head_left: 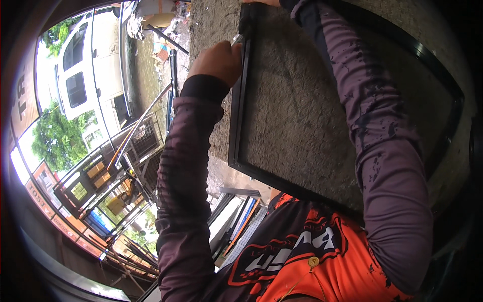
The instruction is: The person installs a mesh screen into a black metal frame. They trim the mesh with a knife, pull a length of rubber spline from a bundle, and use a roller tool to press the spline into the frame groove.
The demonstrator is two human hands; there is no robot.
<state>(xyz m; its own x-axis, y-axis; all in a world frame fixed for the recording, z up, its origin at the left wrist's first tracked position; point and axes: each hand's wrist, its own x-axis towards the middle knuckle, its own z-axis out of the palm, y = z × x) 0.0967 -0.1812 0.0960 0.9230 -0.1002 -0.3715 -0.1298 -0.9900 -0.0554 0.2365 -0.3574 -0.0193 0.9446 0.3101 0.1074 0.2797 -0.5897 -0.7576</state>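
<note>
A black frame (239, 110) of slim bars with squared corners lies on a rough grey-brown work surface (297, 105). My left hand (216, 61) is closed at the frame's left bar, close to its far corner. A small shiny metal piece shows at the fingertips; its kind is hidden by the fist. My right arm reaches across the frame to the far side. Only a strip of my right hand (264, 2) shows at the upper edge, beside that same corner, so its fingers and anything in them are out of sight.
Long strips and profiles (241, 221) are stacked below the surface's near left corner. Farther left are metal bars (146, 121), a metal rack (143, 138) and scattered scraps on the ground. A white van (90, 65) stands outside.
</note>
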